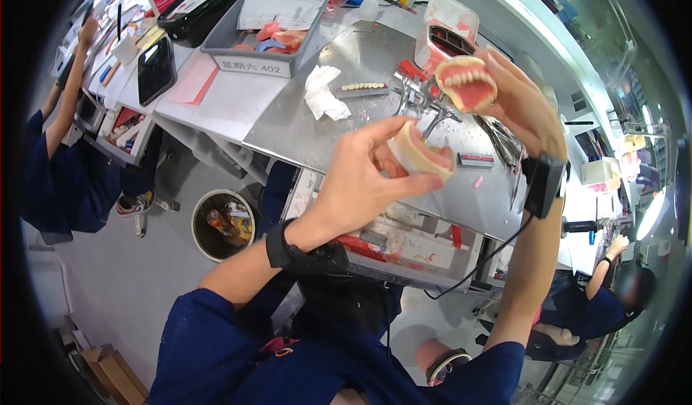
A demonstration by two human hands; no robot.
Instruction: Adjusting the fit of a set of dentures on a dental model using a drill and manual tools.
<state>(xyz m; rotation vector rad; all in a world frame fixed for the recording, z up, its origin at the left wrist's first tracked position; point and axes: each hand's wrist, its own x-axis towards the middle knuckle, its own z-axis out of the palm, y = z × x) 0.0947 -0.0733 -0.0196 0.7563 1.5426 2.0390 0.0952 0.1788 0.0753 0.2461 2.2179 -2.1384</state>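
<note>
My left hand [364,174] is closed around a cream dental cast [411,151] with a pink inner surface, held tilted just above the metal worktop [288,127]. Higher and to the right, my right hand [525,99] grips a second dental cast [467,83], whose row of cream teeth set in pink wax faces me. The two casts are apart. Between and behind them a metal dental articulator [418,101] rests on the worktop. A crumpled white tissue [326,94] and a strip of false teeth [362,86] lie to its left.
A grey bin [263,65] with pink and blue pieces stands at back left. Behind the casts is an open white box [453,12]. Metal hand tools [504,142] lie at right, near a small red strip [476,160]. A waste bucket [223,225] stands below; co-workers sit at both sides.
</note>
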